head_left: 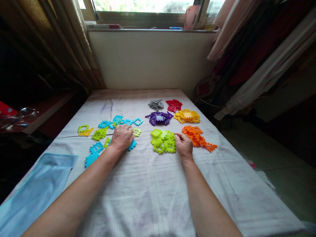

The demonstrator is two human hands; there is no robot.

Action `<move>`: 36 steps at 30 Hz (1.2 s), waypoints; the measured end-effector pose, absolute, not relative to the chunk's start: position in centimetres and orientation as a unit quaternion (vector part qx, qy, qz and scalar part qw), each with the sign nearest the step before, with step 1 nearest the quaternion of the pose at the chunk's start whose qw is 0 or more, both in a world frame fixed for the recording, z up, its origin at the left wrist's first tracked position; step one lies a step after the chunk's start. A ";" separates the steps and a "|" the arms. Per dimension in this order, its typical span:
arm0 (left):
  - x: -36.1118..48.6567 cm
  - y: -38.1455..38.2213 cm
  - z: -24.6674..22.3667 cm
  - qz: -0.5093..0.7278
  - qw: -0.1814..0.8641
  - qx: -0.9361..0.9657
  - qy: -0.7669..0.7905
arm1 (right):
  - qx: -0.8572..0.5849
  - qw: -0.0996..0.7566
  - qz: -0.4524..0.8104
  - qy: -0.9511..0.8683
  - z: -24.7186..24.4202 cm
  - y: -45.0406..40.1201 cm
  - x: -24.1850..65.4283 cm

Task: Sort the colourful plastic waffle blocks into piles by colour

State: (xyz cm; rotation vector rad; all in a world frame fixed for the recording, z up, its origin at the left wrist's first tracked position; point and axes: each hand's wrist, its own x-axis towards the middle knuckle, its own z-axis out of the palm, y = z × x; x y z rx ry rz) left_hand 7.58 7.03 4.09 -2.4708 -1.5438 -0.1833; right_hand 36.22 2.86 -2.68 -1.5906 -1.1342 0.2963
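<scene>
Right up against the right edge of the lime-green pile [163,141] with the right hand [185,148]: fingers curled inward, thumb and forefinger drawn nearly together, with no telling whether pinched on a piece. Well to the left of the pile with the left hand [121,137], back upward: fingers bent, side by side with little spread, laid over loose pieces; hidden underneath, so impossible to say whether clamped on one.

Around the left hand, all left of the lime-green pile, scattered blue pieces [91,160], some solid, some open frames, smooth like plastic and toothed along the edges. Among these, green pieces [99,134] of the same notched make, plus a pale green piece [137,132] just beside the left fingertips. Farther left, a yellow piece [86,132] next to a green ring [83,128].

Just behind the lime-green pile, a heap of purple pieces [153,119], spiky in outline; behind that, grey pieces [156,105], small and tangled-looking. Behind and to the right, red pieces [174,106] and amber pieces [194,117]; directly right, past the right hand, orange pieces [194,134] trailing toward the near side.

Under everything, a creased white cloth [148,194]. Far left and nearer than the pile, a flat light-blue cloth [44,187] with a bound hem.
</scene>
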 end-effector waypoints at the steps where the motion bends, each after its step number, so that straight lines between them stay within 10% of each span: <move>1: 7.4 6.9 4.2 -0.058 0.111 -0.843 -0.523 | -0.672 0.549 0.126 -0.481 -2.7 2.9 36.2; 27: 8.7 11.0 5.3 0.088 0.024 -0.853 -0.513 | -0.676 0.588 0.144 -0.420 -3.2 3.4 36.8; 36: 16.7 8.3 6.5 -0.081 -0.005 -0.896 -0.437 | -0.676 0.591 0.150 -0.415 -3.4 3.6 36.9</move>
